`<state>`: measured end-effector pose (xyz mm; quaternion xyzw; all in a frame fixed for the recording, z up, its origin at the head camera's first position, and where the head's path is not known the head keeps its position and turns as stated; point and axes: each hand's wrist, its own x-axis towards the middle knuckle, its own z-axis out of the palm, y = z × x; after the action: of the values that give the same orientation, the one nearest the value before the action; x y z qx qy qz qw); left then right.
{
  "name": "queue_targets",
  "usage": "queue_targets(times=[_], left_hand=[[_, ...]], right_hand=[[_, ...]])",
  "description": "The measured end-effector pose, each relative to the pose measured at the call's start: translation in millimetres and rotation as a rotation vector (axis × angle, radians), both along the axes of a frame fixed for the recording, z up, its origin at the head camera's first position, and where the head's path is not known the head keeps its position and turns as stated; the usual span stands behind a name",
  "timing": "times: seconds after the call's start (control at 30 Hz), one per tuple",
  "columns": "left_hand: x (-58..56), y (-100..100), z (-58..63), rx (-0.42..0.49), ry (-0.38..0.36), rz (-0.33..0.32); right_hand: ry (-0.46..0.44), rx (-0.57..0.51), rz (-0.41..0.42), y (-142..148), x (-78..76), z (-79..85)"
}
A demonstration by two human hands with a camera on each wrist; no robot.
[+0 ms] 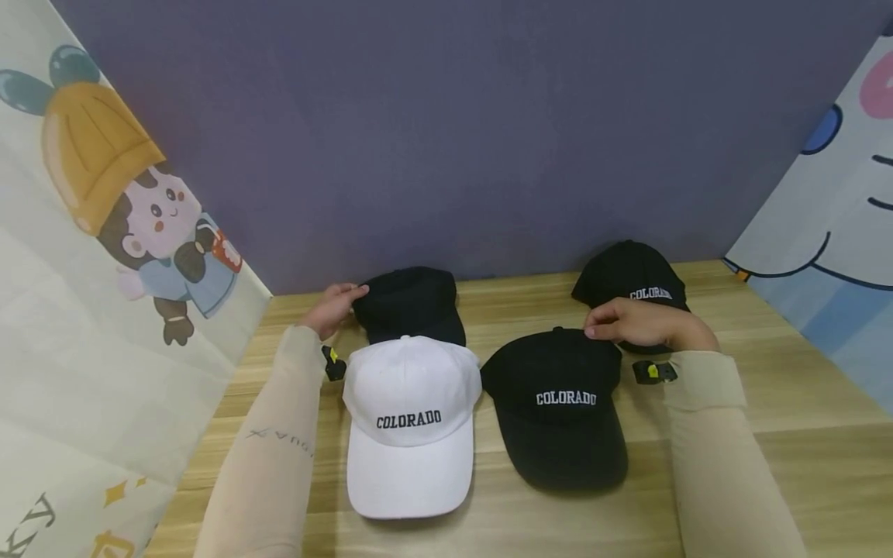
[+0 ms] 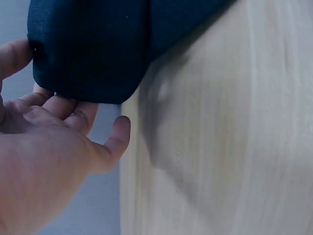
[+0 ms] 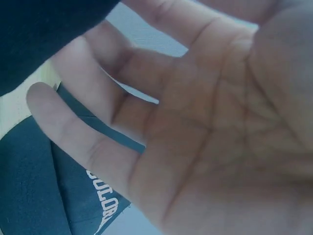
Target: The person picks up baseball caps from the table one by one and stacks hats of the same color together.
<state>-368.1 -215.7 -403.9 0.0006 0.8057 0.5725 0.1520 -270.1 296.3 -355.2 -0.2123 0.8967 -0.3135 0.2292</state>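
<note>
While the left hand (image 1: 332,308) pinches the rear-left black cap (image 1: 412,302) by its edge, the right hand (image 1: 642,324) pinches the front black COLORADO cap (image 1: 556,380), which lies left of its fingers (image 1: 604,312); light, even pressure should keep both crowns uncreased. Between the hands, nearer the person, sits a white COLORADO cap (image 1: 410,426). Only the left wrist view shows fingers behind the rear-left black cap's edge.

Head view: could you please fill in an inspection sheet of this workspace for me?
Surface: pale wood-grain tabletop
Job's things: white fabric cap, front left; black fabric cap lettered COLORADO, front right; plain-looking black fabric cap, rear left; black fabric COLORADO cap, rear right
Clutter: nothing seen
Hands: left hand pinches rear-left cap's edge; right hand pinches front-right cap's edge
Cables: nothing seen
Surroundings: dark grey-purple wall behind, cartoon-printed panels both sides
</note>
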Motion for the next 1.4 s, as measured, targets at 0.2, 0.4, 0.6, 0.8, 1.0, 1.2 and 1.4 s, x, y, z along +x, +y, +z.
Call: queue_targets(times=[0.2, 0.4, 0.6, 0.8, 1.0, 1.2, 1.4], left_hand=[[1.5, 5.4, 8.6, 0.004, 0.062, 0.003], [5.3, 12.7, 21.5, -0.094, 0.018, -0.071], [9.1, 19.7, 29.2, -0.150, 0.006, -0.107], [10.7, 27.1, 40.3, -0.136, 0.060, -0.096], [14.3, 37.6, 53.8, -0.146, 0.095, -0.095], [19.0, 43.4, 63.7, -0.122, 0.120, -0.119], [24.5, 47.3, 74.8, -0.117, 0.171, -0.112]], right_hand=[[0.007, -0.012, -0.001, -1.6, 1.3, 2.8], [0.008, -0.020, -0.010, -0.4, 1.0, 1.0], [0.021, -0.028, -0.002, 0.8, 0.5, -0.4], [0.023, -0.032, 0.005, 1.0, 0.1, -1.6], [0.026, -0.027, 0.000, 0.5, 0.4, -0.7], [0.024, -0.027, 0.001, 0.2, 0.0, -0.2], [0.013, -0.037, -0.005, 0.1, -0.2, -0.5]])
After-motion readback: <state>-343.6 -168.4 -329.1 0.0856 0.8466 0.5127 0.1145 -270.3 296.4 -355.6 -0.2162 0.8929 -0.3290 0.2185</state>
